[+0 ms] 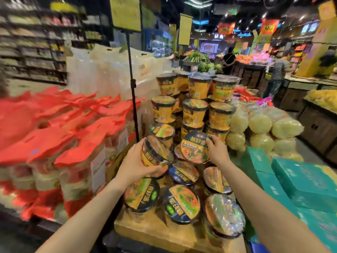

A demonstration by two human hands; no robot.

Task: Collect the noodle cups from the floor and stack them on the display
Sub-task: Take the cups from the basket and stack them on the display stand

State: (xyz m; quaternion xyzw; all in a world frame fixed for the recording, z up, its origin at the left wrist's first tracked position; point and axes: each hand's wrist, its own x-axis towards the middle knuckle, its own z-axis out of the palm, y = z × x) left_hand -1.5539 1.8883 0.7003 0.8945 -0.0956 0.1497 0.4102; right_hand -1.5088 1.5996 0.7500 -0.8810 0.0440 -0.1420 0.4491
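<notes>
Yellow and black noodle cups are stacked in tiers on a wooden display platform (149, 232) in front of me. My left hand (132, 166) grips one tilted noodle cup (155, 155) by its side, above the lower rows. My right hand (218, 150) holds a second cup (195, 147) at its rim, the lid facing me. Both held cups hover at the foot of the tall stack (195, 99). Below them several cups (181, 203) stand in rows, lids up.
Red-topped packaged goods (60, 136) crowd the left. A black sign pole (132, 88) rises just left of the stack. Bags of pale noodle cakes (260, 125) and teal boxes (300, 181) sit on the right. Shoppers stand at the produce stalls behind.
</notes>
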